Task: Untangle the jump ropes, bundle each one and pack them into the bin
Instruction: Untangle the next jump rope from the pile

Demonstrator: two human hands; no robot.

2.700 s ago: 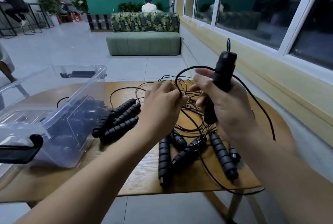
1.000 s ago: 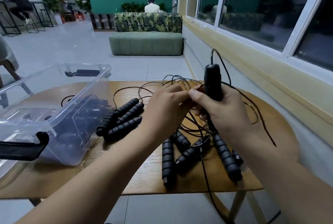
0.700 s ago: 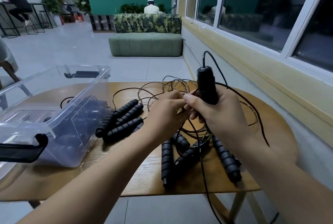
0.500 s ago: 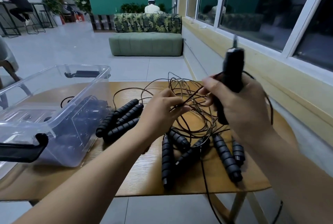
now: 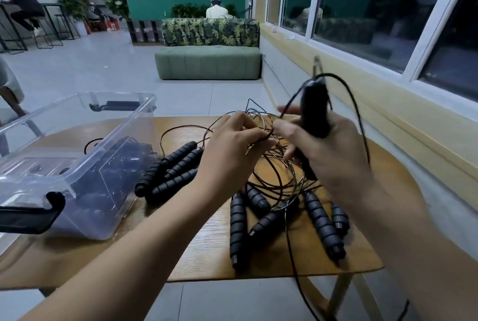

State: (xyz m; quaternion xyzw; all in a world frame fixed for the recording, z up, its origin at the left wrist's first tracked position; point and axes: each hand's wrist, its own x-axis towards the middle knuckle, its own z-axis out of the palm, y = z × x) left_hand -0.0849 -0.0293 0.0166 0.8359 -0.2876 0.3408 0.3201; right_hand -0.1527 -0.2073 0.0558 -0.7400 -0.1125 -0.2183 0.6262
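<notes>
- The right hand [image 5: 333,155] is wrapped round one black handle [image 5: 314,111] and holds it upright above the table [image 5: 201,251]. Its cord [image 5: 361,124] arcs out of the top and down past the wrist.
- The left hand [image 5: 232,147] pinches a thin strand at the top of the tangle [image 5: 274,173], just beside the right fingers.
- The tangle lies mid-table. Ribbed near handles [image 5: 320,222] fan out at its front, and three side handles [image 5: 170,173] lie beside the bin [image 5: 116,95], which stands on the left and already holds dark ropes.
- The cords look thin, light and springy, probably slick, so they should snag rather than break. The ribbed handles offer the surer grip, so it is best to lead a handle through the loops.
- One hanging cord [image 5: 291,256] drops off the near edge and may catch. There is open room above and in front, while the bin crowds the left.
</notes>
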